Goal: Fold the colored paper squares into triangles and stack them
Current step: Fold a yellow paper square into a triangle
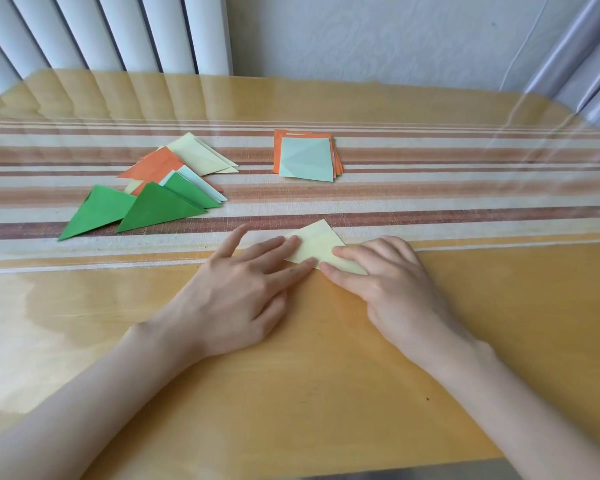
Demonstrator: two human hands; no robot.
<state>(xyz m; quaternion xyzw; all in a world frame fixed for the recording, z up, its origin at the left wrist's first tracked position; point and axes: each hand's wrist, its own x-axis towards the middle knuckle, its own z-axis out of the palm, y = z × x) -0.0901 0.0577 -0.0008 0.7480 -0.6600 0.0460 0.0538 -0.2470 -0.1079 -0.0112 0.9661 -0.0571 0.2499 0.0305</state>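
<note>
Two hands, left hand [236, 289] and right hand [381, 271], press with straight fingers on a folded yellow paper [317, 245] lying on the table [291, 375], near the folded triangles [153, 192] and the stack of squares [305, 157].

Near the middle of the wooden surface [291, 375]: a pale yellow paper triangle [321, 245], flat, partly on the striped runner [430, 209]. Pressed down on its left side by the straight fingers [284, 242] of the left hand [236, 292], on its right side by the right hand [385, 275], both palms down. Farther back on the left, a loose pile of folded triangles [153, 188] in green, orange, pale yellow and light blue, overlapping. Well apart to the right, a stack of squares [307, 157], light blue on top, orange edges beneath. Behind, white vertical slats [118, 29].
</note>
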